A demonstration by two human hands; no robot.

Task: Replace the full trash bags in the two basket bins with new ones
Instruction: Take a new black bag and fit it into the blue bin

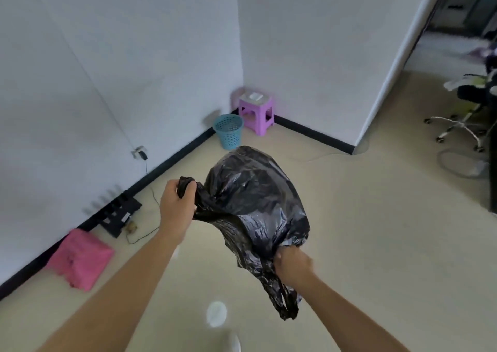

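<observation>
A full black trash bag (252, 198) hangs in the air in front of me, bulging and glossy. My left hand (176, 206) grips one bunched handle of the bag at its left side. My right hand (293, 267) grips the other bunched edge at the lower right, and a loose tail of black plastic dangles below it. A blue basket bin (229, 131) stands on the floor by the left wall, beyond the bag, with no liner visible in it. No second basket bin shows in this view.
A purple plastic stool (256, 111) with a white item on top sits in the corner. A pink bag (80, 259) and a black rack (121, 214) with a cable lie along the left wall. An office chair base (457, 128) stands at the right.
</observation>
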